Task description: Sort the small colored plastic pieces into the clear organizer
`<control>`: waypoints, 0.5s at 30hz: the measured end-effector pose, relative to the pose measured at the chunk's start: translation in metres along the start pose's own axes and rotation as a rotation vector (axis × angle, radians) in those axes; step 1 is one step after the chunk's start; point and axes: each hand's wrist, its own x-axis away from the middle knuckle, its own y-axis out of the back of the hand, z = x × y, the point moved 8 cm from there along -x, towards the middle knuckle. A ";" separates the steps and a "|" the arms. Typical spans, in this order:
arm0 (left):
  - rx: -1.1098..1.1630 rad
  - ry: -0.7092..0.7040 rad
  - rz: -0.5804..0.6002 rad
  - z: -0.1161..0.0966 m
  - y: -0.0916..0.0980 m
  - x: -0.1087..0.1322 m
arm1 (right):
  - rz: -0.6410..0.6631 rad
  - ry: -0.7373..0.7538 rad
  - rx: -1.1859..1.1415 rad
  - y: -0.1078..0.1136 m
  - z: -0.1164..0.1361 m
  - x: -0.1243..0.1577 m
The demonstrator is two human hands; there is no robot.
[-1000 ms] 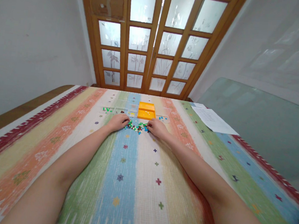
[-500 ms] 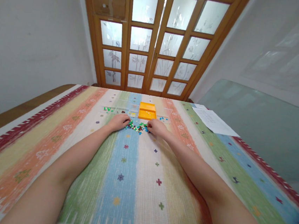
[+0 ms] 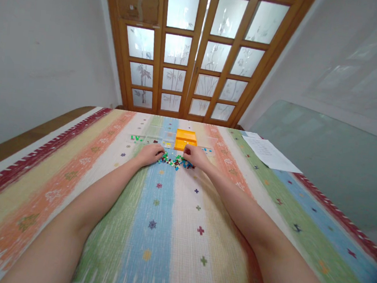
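A loose pile of tiny plastic pieces point(image 3: 175, 161) in green, white, blue and dark brown lies on the striped cloth. My left hand point(image 3: 150, 154) rests at the pile's left edge with its fingers curled together; whatever they hold is hidden. Over the right side of the pile, my right hand point(image 3: 196, 156) has thumb and fingers pinched, close to the front of an open orange box point(image 3: 186, 134). What is in the pinch is too small to make out. A few light bits lie inside the orange box.
Clear plastic trays point(image 3: 147, 139) with green, brown and yellow pieces stand left of the orange box. Another clear tray point(image 3: 210, 152) with blue pieces is on its right. Paper sheets point(image 3: 267, 153) lie at the table's right side, near a pale green panel point(image 3: 323, 159).
My right hand has risen slightly away from the pile toward the orange box, uncovering blue and brown pieces beneath it. My left hand stays in place.
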 end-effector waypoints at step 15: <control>0.024 0.137 -0.123 0.033 0.007 0.003 | -0.224 -0.002 -0.170 -0.025 0.016 -0.074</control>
